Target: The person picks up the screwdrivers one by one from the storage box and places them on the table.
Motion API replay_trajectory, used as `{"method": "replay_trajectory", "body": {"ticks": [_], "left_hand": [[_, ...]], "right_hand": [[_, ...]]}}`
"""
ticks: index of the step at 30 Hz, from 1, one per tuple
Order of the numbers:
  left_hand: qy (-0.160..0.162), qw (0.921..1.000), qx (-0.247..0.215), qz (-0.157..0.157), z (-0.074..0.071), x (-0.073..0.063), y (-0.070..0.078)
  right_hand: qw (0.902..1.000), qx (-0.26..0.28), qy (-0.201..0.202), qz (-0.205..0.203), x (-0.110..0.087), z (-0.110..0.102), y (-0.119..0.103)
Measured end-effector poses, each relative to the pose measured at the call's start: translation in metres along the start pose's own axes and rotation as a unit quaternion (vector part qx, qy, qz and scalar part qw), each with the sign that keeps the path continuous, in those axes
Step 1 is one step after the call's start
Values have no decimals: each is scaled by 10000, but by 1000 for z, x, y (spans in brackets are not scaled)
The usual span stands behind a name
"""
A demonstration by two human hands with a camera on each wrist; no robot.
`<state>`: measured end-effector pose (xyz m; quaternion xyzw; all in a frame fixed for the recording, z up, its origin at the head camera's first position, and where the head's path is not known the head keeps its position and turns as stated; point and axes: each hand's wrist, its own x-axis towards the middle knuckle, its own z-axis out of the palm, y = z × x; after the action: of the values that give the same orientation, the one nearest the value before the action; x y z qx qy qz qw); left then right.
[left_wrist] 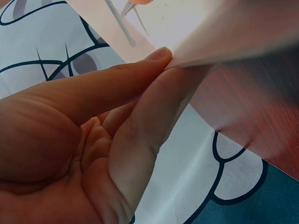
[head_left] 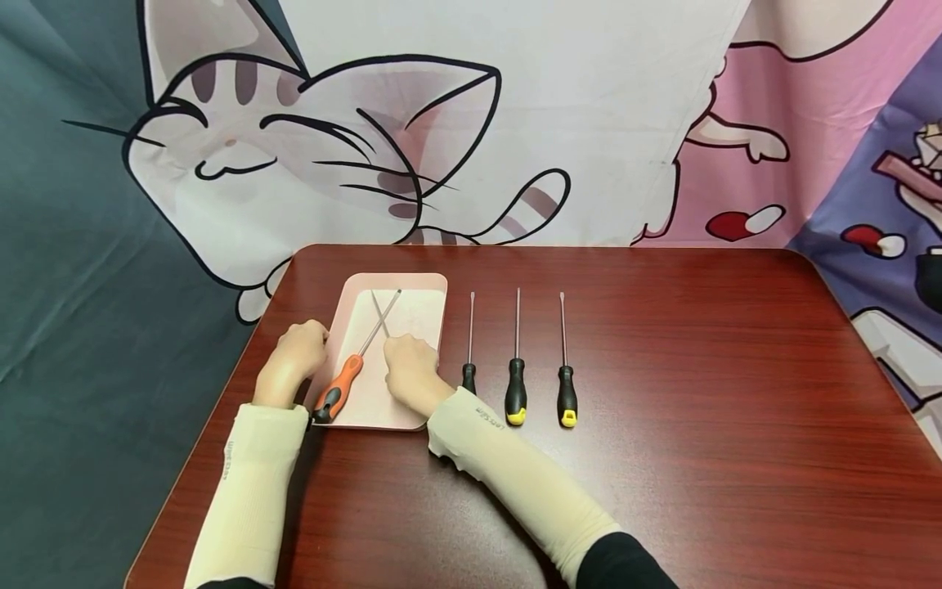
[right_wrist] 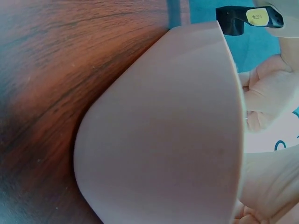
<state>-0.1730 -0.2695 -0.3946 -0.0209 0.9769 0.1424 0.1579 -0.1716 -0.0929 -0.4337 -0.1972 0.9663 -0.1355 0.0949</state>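
A pale pink tray (head_left: 434, 286) lies toward the left of the table. My left hand (head_left: 296, 360) is at its left rim; in the left wrist view the thumb and index finger of the left hand (left_wrist: 107, 121) pinch that rim. An orange and black screwdriver (head_left: 343, 384) lies slanted in the tray, handle toward the near left corner. My right hand (head_left: 414, 370), fingers curled, is over the tray and grips a second screwdriver (head_left: 379, 312); its shaft sticks out and crosses the orange one's shaft, while its handle is hidden under the hand.
Right of the tray, three black-handled screwdrivers stand in a row, shafts pointing away: a left one (head_left: 469, 372) partly behind the right forearm, a middle one (head_left: 518, 384) and a right one (head_left: 567, 393), the latter two yellow-ended. A cat-print cloth (head_left: 603, 123) hangs behind the brown table (head_left: 721, 393).
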Motion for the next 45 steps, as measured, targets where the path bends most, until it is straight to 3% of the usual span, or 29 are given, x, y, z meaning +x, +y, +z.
{"method": "replay_trajectory", "body": {"ticks": [18, 45], "left_hand": [[-51, 10000, -55, -54, 0, -1, 1], [-6, 10000, 12, -19, 1, 0, 3]], "right_hand": [[9985, 522, -140, 49, -7, -17, 0], [9957, 927, 24, -27, -22, -28, 24]]}}
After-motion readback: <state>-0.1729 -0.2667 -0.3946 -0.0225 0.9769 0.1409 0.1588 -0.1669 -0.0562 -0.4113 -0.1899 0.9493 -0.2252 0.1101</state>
